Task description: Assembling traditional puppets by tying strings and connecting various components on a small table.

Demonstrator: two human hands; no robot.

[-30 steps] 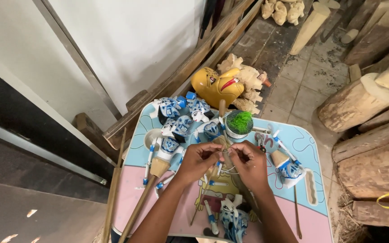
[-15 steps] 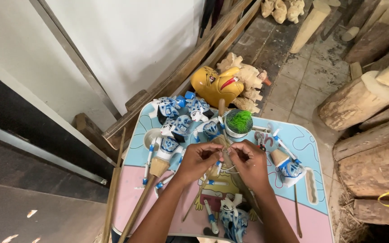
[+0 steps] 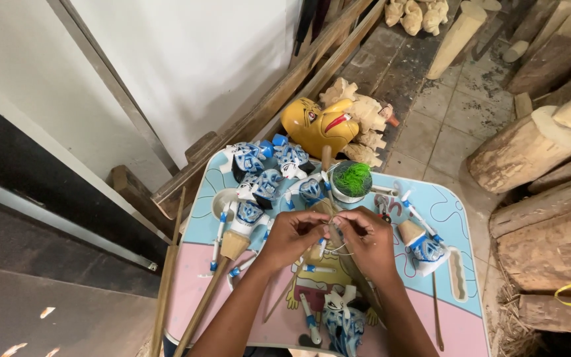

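My left hand (image 3: 293, 236) and my right hand (image 3: 366, 237) meet over the middle of a small blue and pink table (image 3: 460, 311). Both pinch a thin wooden stick with pale string (image 3: 330, 233) wound round it. Under my hands lies a wooden puppet body (image 3: 317, 268) with white and blue arms, and a blue and white painted puppet head (image 3: 342, 324) lies nearer to me. Just beyond my fingers stands a small cup of green thread (image 3: 351, 180).
Several blue and white puppet heads (image 3: 267, 173) crowd the table's far left. A yellow mask (image 3: 314, 123) and unpainted carved pieces (image 3: 362, 119) lie on the floor behind. Logs (image 3: 542, 218) are stacked at the right. Long sticks (image 3: 166, 284) lean at the left, by a white wall.
My hands have stayed in the same spot; the fingers have shifted slightly on the stick and string.
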